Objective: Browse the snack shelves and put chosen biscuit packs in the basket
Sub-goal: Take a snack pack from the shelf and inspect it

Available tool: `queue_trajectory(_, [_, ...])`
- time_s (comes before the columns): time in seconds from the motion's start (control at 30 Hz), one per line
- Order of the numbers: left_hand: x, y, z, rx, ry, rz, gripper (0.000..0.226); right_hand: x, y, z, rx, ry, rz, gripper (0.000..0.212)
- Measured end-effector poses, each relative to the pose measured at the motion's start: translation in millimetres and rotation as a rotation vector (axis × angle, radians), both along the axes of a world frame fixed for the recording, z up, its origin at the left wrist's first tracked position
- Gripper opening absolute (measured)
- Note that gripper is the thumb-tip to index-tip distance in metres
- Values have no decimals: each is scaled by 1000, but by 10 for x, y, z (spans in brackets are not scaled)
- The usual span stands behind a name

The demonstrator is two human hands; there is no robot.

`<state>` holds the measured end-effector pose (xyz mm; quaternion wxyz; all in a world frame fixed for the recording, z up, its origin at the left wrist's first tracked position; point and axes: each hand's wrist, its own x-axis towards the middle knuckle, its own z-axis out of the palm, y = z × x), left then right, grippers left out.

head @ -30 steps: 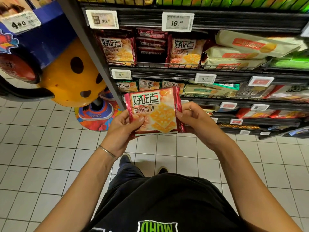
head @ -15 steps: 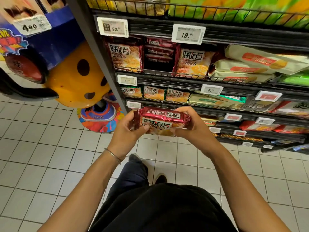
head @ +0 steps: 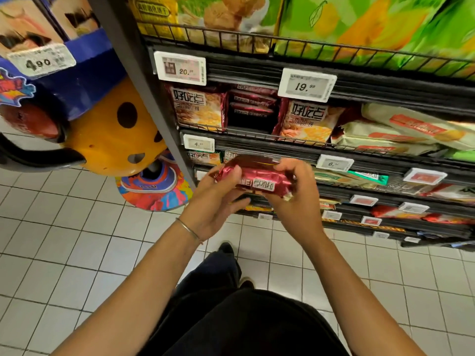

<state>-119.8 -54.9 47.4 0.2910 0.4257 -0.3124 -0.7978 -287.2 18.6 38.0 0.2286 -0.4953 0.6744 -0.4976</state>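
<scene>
Grip: left hand [head: 217,201] and right hand [head: 295,201] both hold 1 red biscuit pack [head: 253,177]. The left thumb presses on its left end and the right fingers curl over its right end.
Pack: held in the air and tilted so that a narrow red side with a white label faces up. It hangs in front of the lower shelf fronts, near the left edge of the shelving, and touches no rail.
Left wrist: a thin metal bangle [head: 189,229] circles it.
Shelving edge: a grey post [head: 144,80] forms the left edge and slants down to the floor just left of the hands.
Top shelf: a wire front rail [head: 282,44] fences in large green and yellow bags.
Middle shelf: 2 upright packs of the same brand [head: 199,109] stand at its left end, with stacked red packs [head: 253,104] set back between them. Pale long packs [head: 401,132] lie toward the right.
Price tags: a tag reading 20 [head: 180,68] sits at the rail's left edge. A 19.99 tag [head: 307,84] sits further right.
Lower shelves: their front edges step outward toward the right, behind the right hand.
Floor: white tiles [head: 64,253] spread to the left of the arms and beneath them.
Beside the post: a yellow figure display [head: 110,129] stands just left of it, its colourful base [head: 156,188] on the tiles near the left hand.
</scene>
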Motion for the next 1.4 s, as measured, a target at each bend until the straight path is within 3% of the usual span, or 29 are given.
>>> queue_trajectory(0.07, [-86, -158, 25, -5, 77, 38, 57, 14, -110, -29, -52, 127, 8, 53])
queue_trajectory(0.3, [-96, -604, -4, -49, 113, 39, 64, 36, -404, -74, -20, 201, 12, 54])
queue_trajectory(0.37, [-82, -678, 38, -131, 28, 4, 62, 28, -461, -37, 71, -39, -14, 50])
queue_trajectory(0.47, [-47, -790, 92, -299, -148, 20, 54, -68, -540, -4, 170, -621, -131, 42])
queue_trajectory(0.53, [-10, -875, 85, -387, -273, 47, 46, -157, -570, -20, 204, -891, -140, 45])
queue_trajectory(0.67, [52, -913, 63, -263, -192, -38, 34, -180, -604, -12, 223, -1043, -50, 48])
queue_trajectory(0.9, [141, -860, -13, -156, -107, 14, 48, -183, -678, 51, 313, -982, 14, 57])
queue_trajectory(0.97, [180, -848, -52, -164, -77, -11, 50, -243, -649, 37, 280, -850, 21, 59])
queue_trajectory(1.07, [234, -853, -134, -319, -141, -23, 58, -359, -568, 6, 199, -606, 183, 41])
queue_trajectory(1.23, [201, -852, -197, -507, -161, 67, 61, -330, -532, -32, 65, -289, 290, 50])
queue_trajectory(1.4, [202, -862, -237, -510, -128, 95, 63, -305, -564, 1, 38, -176, 281, 52])
